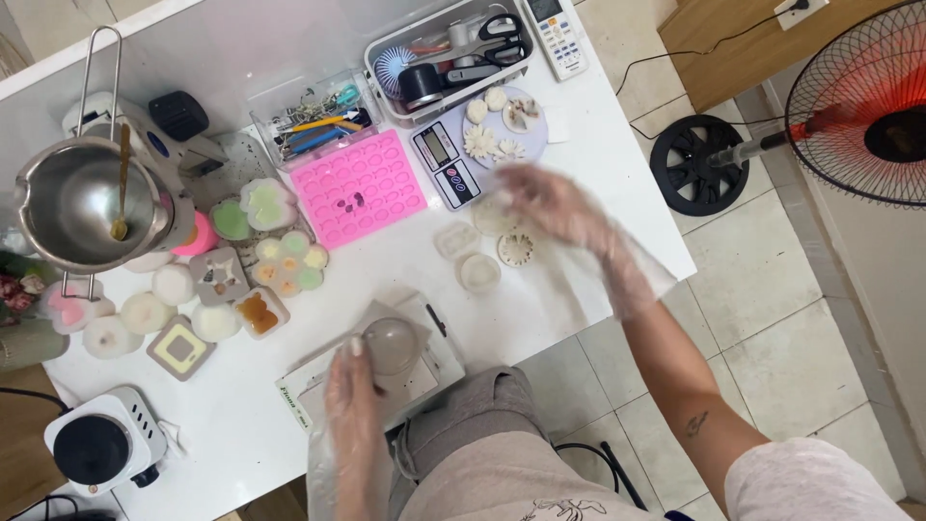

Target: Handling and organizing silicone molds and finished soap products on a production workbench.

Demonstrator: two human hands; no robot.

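Hands in thin plastic gloves at our white worktable [540,318].
Our left hand [355,391], fingers together, steadies a translucent round dome mould [391,344] near the table's front edge; our blurred right hand [550,201], fingers spread, hovers over small white flower-shaped casts [514,249].

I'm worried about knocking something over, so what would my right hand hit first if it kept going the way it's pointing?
Probably the small digital scale. The gloved right hand, blurred, points up-left over the white table, with the scale just beyond its fingertips. Its height is unclear, so it might pass above.
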